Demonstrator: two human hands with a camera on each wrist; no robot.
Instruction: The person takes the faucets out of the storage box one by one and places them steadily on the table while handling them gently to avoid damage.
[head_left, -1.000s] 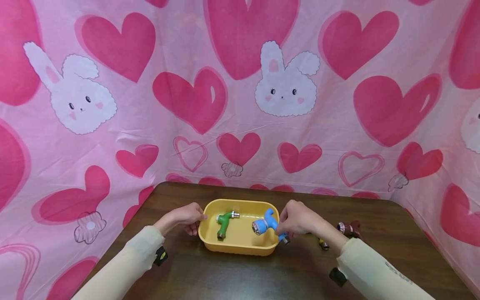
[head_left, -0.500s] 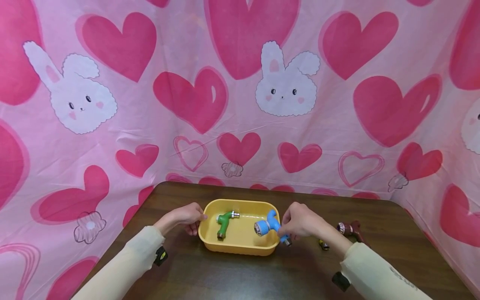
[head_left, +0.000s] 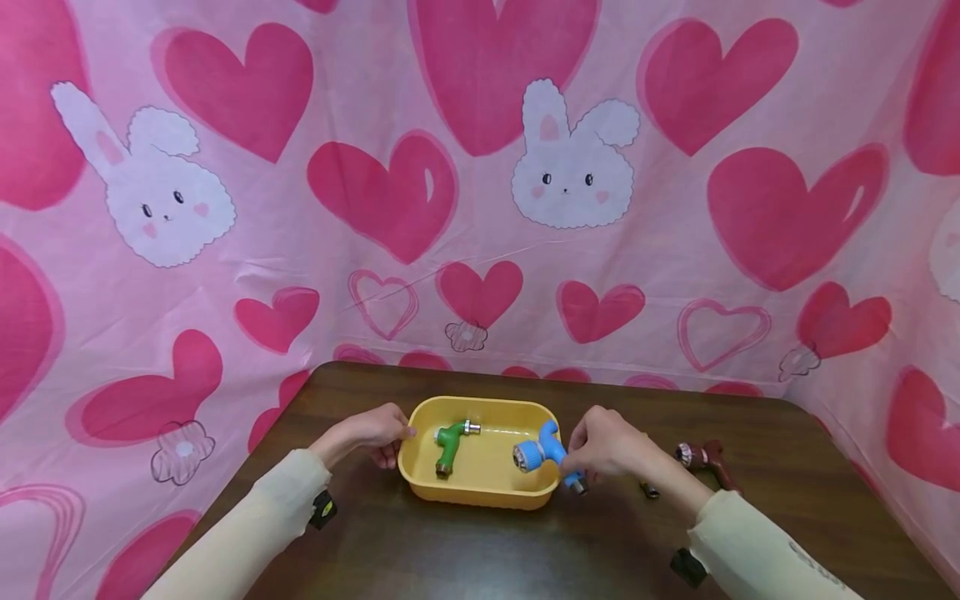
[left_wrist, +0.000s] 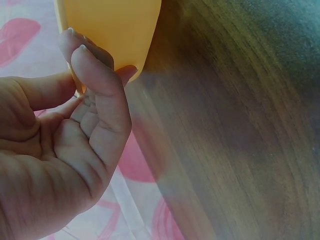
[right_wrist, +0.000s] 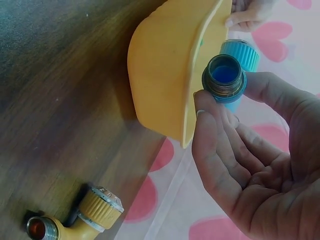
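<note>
A yellow plastic basin stands mid-table, and my left hand pinches its left rim between thumb and fingers. In the left wrist view the thumb and curled fingers of the left hand meet at the basin's edge. Inside it, on the left, lies a green faucet with metal ends. Over the right rim my right hand holds a blue faucet, its knob end above the basin's inside. The right wrist view shows the blue faucet's threaded metal mouth between thumb and fingers.
A dark red faucet lies on the brown wooden table to the right. Partly behind my right forearm is a yellow faucet. Pink heart-printed cloth hangs behind the table and at both sides.
My right hand and the blue faucet have shifted slightly right, and the faucet has turned a little. My left hand has stayed on the basin's rim.
</note>
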